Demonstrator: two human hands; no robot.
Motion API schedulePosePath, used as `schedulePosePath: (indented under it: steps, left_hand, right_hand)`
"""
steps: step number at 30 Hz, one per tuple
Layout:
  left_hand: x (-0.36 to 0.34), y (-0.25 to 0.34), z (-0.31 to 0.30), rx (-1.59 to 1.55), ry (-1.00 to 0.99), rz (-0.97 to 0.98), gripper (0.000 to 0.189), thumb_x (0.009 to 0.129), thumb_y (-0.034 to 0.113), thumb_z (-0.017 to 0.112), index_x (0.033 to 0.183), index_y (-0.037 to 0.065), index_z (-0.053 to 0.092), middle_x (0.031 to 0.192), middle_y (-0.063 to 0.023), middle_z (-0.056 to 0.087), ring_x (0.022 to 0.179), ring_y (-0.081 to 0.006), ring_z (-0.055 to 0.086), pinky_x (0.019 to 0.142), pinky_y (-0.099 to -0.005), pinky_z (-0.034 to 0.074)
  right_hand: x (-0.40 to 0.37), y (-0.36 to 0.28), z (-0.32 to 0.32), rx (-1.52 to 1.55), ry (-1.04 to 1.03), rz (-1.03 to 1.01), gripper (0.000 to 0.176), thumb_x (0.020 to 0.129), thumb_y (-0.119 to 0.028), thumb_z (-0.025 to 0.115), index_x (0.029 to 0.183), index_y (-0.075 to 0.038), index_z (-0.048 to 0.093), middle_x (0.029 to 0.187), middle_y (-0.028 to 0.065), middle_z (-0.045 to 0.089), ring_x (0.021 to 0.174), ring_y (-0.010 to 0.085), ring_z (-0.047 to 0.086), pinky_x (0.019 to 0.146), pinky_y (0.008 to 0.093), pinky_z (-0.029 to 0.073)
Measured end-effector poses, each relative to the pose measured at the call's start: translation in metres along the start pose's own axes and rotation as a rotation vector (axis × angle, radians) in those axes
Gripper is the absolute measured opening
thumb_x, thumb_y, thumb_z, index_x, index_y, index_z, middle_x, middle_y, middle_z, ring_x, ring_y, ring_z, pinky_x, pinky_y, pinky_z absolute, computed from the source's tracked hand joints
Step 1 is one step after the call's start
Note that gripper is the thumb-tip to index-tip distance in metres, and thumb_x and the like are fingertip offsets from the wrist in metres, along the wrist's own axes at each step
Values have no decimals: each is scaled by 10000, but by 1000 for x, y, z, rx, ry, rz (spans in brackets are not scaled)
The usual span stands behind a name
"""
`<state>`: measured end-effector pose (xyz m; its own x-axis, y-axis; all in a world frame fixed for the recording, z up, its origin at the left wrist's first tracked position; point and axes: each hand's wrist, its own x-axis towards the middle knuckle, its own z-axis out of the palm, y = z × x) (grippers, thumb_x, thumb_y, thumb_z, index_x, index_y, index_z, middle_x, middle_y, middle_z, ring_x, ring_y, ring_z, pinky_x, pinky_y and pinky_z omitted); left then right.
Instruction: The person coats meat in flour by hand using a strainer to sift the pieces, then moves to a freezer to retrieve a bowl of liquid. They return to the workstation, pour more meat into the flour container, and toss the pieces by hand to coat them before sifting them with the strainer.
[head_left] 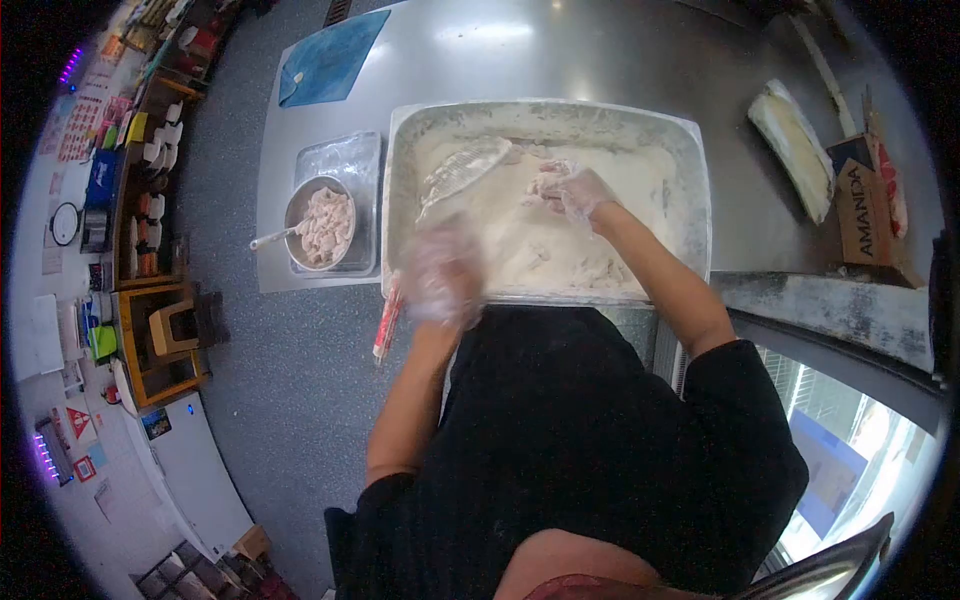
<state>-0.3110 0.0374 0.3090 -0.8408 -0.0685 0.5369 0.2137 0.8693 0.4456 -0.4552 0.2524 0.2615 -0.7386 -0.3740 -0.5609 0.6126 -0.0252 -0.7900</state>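
A large metal bin (697,215) on the steel counter holds a bed of white flour (490,225). My right hand (585,193), in a clear plastic glove, is down in the flour toward the back, its fingers curled on floury, pinkish raw meat pieces (550,182). My left hand (445,265), also gloved, is over the bin's front left part; motion blur hides its fingers. A mesh strainer (468,168) lies tilted in the flour at the back left. More floury lumps (590,270) show near the front wall.
Left of the bin, a bowl of raw meat pieces (327,222) with a handled utensil (272,239) stands on a clear tray (365,160). A blue sheet (335,60) lies behind. A plastic bag (795,145) and an AMANDA carton (862,205) are at right. A red-and-white stick-like thing (387,318) is at the bin's corner.
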Motion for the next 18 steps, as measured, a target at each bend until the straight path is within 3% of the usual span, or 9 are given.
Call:
schedulePosePath:
  steps: [2, 4, 5, 7, 10, 11, 13, 16, 18]
  left_hand:
    - [10, 24, 32, -77, -492, -140, 306, 821, 248, 643, 1064, 61, 644, 944, -165, 658, 849, -293, 638, 768, -389, 503]
    - [30, 35, 66, -204, -671, -567, 358, 890, 343, 550, 1105, 68, 632, 935, -155, 670, 854, -261, 636, 775, -377, 486]
    - [35, 27, 82, -203, -675, -558, 358, 890, 343, 550, 1105, 68, 632, 935, -155, 670, 854, -261, 636, 775, -377, 486]
    - [20, 7, 119, -636, -635, -773, 284, 852, 192, 640, 1069, 9, 626, 925, -76, 668, 749, -164, 623, 634, -290, 508]
    - [5, -17, 135, -747, -590, -655, 232, 883, 148, 599, 1080, 31, 630, 907, -32, 656, 741, -113, 606, 585, -243, 493]
    - [9, -15, 130, -746, -599, -649, 232, 883, 148, 599, 1080, 31, 630, 907, -32, 656, 741, -113, 606, 585, -243, 493]
    - [19, -6, 115, -1043, -643, -928, 221, 899, 125, 574, 1097, 41, 627, 915, -39, 656, 742, -108, 604, 579, -247, 493]
    - [24, -22, 113, -1203, -616, -1030, 250, 906, 136, 568, 1128, 27, 605, 948, -45, 662, 766, -116, 616, 604, -250, 506]
    - [39, 2, 101, -1007, -658, -1005, 267, 902, 116, 571, 1147, 14, 589, 971, -47, 663, 790, -122, 626, 632, -251, 513]
  right_hand:
    - [-3, 3, 2, -18, 6, -21, 404, 846, -10, 610, 1235, -29, 506, 972, 107, 659, 896, 177, 645, 687, 277, 525]
    - [-9, 3, 6, -142, 23, -127, 370, 814, -12, 637, 1176, -22, 562, 968, 76, 663, 873, 153, 635, 704, 277, 520]
    - [-13, 0, 8, -137, 29, -131, 370, 814, -12, 637, 1176, -22, 562, 968, 76, 663, 873, 153, 635, 704, 277, 520]
    - [-23, -2, 7, -382, 46, -177, 371, 791, 7, 644, 1156, -17, 580, 997, 70, 663, 866, 138, 624, 745, 274, 514]
    - [-19, 12, -5, -257, -6, -215, 351, 803, 15, 620, 1151, -14, 584, 1007, 69, 660, 855, 135, 619, 754, 271, 508]
    - [-21, 10, -9, -250, 2, -217, 351, 803, 15, 620, 1151, -14, 584, 1007, 69, 660, 855, 135, 619, 754, 271, 508]
    - [-28, 4, -17, 1, -64, -43, 351, 824, -60, 639, 1172, -48, 592, 981, 80, 660, 869, 145, 625, 720, 259, 512]
    - [-24, 1, -39, 14, 3, -34, 337, 823, -62, 638, 1159, -68, 607, 993, 87, 659, 887, 143, 626, 724, 263, 516]
    - [-29, -7, -55, -76, 17, -72, 324, 831, -82, 635, 1154, -68, 610, 1011, 95, 664, 896, 159, 632, 734, 281, 516]
